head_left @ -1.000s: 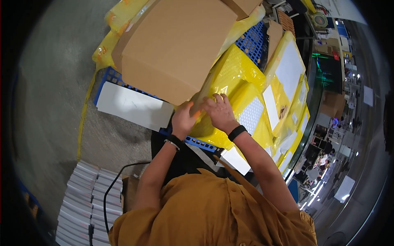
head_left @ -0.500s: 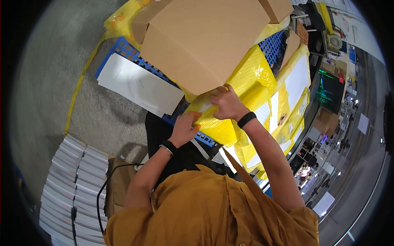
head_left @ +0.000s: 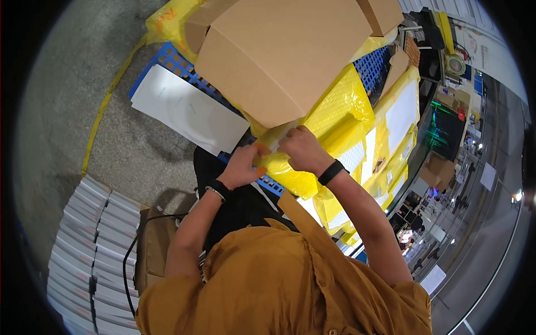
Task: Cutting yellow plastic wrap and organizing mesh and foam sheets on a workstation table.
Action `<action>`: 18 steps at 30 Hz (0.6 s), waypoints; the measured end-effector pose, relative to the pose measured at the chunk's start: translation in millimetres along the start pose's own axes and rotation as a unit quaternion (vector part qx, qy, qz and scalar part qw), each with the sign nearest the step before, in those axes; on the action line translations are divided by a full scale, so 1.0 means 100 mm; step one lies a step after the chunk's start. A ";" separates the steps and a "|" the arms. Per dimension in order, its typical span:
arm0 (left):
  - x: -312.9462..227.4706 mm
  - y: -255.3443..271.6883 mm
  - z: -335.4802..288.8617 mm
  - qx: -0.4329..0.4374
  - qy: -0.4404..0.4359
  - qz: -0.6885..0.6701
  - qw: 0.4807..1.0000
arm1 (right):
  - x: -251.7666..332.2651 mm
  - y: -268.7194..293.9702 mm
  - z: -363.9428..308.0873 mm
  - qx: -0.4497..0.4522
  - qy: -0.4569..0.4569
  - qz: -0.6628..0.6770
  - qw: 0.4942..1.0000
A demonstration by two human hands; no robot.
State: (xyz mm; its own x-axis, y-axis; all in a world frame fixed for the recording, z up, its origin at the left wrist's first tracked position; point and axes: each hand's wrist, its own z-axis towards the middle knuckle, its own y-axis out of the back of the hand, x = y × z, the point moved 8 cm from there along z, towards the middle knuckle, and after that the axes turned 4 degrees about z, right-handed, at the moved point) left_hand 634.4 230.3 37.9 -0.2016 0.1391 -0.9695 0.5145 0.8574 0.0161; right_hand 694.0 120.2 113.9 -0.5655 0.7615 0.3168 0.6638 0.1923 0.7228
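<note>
Left hand point(head_left: 241, 167): fingers pinched on the yellow plastic bag point(head_left: 290, 173) at frame centre.
Right hand point(head_left: 304, 149): closed on the same bag, just beside the left.
Cardboard box point(head_left: 285, 50): upper centre, above both hands.
White sheet point(head_left: 187, 109): upper left, on a blue crate point(head_left: 170, 58).

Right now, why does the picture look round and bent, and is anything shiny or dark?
Head view: fisheye lens bends straight edges, black corners ring the frame; the yellow plastic bag shows glare above the left hand and right hand; the distant background right looks dim, small and unclear.
</note>
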 end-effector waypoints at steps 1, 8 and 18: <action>-0.02 0.00 0.00 0.001 0.001 -0.001 1.000 | 0.02 0.07 -0.02 -0.043 0.019 -0.002 0.999; -0.02 0.06 0.05 0.026 0.021 -0.033 0.999 | 0.02 0.05 -0.12 -0.113 0.035 0.033 0.992; 0.45 -0.06 0.20 0.070 0.075 -0.130 0.986 | 0.22 -0.29 0.02 -0.065 -0.082 0.004 0.994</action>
State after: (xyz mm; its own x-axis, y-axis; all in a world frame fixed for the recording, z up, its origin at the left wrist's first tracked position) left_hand 639.4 221.5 -10.6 -0.4578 0.0056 -0.8890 0.5379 0.7979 -0.2719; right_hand 663.0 133.2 98.3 -0.4659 0.8557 0.2251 0.5929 0.1131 0.7973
